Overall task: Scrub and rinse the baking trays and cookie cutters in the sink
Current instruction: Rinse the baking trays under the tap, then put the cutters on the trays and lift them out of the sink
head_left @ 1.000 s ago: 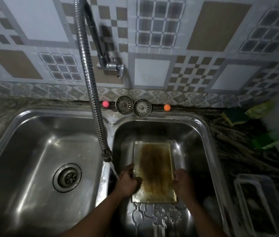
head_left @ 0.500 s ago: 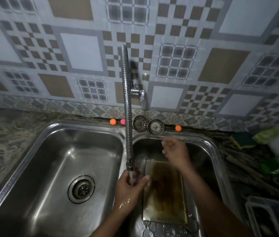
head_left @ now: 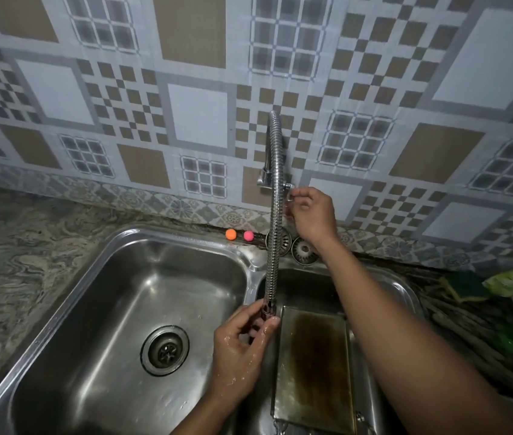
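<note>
Both your hands are on the tap: your left hand [head_left: 242, 350], wet, has its grip curled round the lower end of the flexible hose [head_left: 275, 221], and your right hand [head_left: 311, 215] pinches the tap handle [head_left: 288, 186] at the tiled wall [head_left: 198, 114]. The baking tray [head_left: 311, 372], stained brown down its middle, lies flat in the right basin [head_left: 404, 285], just right of your left hand and beneath your right forearm. An orange ball [head_left: 230, 234] and a pink ball [head_left: 248, 235] sit side by side on the worktop [head_left: 29, 246] behind the sink.
</note>
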